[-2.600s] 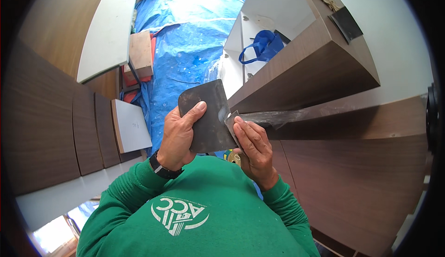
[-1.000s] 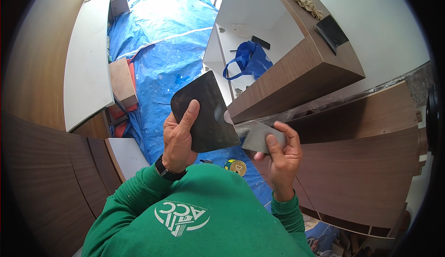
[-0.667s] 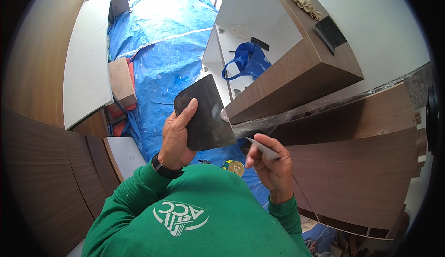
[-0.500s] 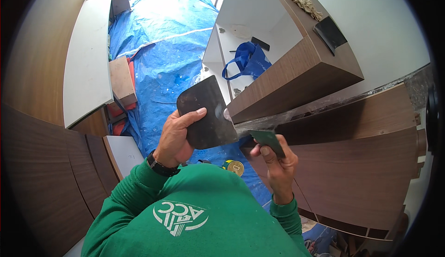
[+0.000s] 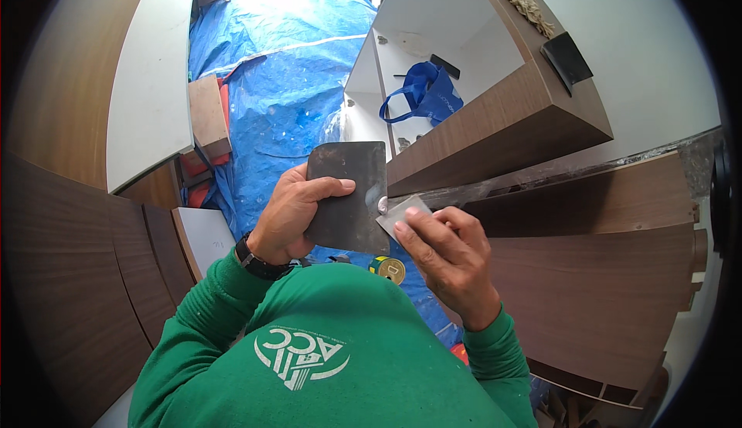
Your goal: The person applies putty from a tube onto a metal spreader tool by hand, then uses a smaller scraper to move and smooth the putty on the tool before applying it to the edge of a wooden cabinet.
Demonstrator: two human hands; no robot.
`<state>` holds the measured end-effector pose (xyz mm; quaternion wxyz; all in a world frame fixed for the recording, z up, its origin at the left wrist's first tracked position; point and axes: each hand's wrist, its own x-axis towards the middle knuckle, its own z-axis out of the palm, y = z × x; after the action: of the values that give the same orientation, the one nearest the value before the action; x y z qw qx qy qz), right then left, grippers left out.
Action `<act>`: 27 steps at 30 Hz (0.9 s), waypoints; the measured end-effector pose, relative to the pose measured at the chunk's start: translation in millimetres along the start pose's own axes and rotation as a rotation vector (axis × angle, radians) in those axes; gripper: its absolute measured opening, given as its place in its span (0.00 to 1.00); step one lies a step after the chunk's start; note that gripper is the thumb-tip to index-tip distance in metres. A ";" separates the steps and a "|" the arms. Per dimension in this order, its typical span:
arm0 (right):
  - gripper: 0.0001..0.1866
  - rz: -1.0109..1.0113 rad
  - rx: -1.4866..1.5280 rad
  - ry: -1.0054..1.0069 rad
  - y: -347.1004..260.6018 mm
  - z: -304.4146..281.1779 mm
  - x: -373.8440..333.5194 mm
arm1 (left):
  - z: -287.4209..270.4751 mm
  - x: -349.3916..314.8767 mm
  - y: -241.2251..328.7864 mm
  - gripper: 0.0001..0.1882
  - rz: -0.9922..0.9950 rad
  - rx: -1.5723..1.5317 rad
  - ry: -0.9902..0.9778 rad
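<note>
A reach ahead of the person has room over the blue tarp [image 5: 282,96], between the long white panel [image 5: 151,88] on the left and the wood-grain cabinet [image 5: 479,130] jutting in on the right. Straight between the left hand [image 5: 287,215] and right hand [image 5: 452,258], I see the dark plate [image 5: 348,204] and small gray plate [image 5: 398,215] blocking the way.

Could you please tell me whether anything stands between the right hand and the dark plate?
Only the small grey sheet in the right hand; its corner overlaps the dark plate in view, at the right edge near the pale dab. Nothing else visible intervenes.
</note>
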<state>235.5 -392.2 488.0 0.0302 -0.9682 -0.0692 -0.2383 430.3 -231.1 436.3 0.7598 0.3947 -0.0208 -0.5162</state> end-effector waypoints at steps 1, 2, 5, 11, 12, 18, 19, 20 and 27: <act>0.22 0.014 0.008 -0.011 -1.0 0.2 1.5 | -2.2 -0.9 0.6 0.13 -0.002 0.004 0.008; 0.21 0.025 0.021 -0.021 -1.2 0.7 3.4 | -5.2 -2.0 1.3 0.13 -0.002 0.008 0.022; 0.19 0.058 0.041 0.001 -4.0 6.9 13.1 | -10.7 -6.4 3.0 0.14 0.000 0.017 0.035; 0.20 0.063 0.138 -0.026 1.5 9.8 14.9 | -14.8 -10.7 2.9 0.14 -0.004 0.040 0.044; 0.20 0.073 0.136 -0.014 2.0 9.3 15.6 | -15.7 -12.3 1.5 0.14 -0.002 0.044 0.051; 0.20 0.010 0.163 0.007 5.4 20.1 -9.2 | -11.7 -24.8 -11.7 0.13 0.018 -0.010 0.085; 0.20 -0.016 0.165 -0.002 10.7 15.3 -11.6 | -11.2 -31.0 -17.6 0.13 0.040 -0.017 0.098; 0.21 -0.010 0.177 0.026 9.9 9.4 -12.7 | -7.3 -36.5 -24.6 0.13 0.060 -0.020 0.098; 0.20 -0.285 0.299 -0.063 26.1 -14.4 -63.3 | 30.0 -87.5 -108.5 0.13 0.220 -0.071 0.301</act>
<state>177.2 -426.9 470.6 0.1372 -0.9404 -0.2409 -0.1968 293.0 -195.3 422.4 0.8196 0.4357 0.0685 -0.3657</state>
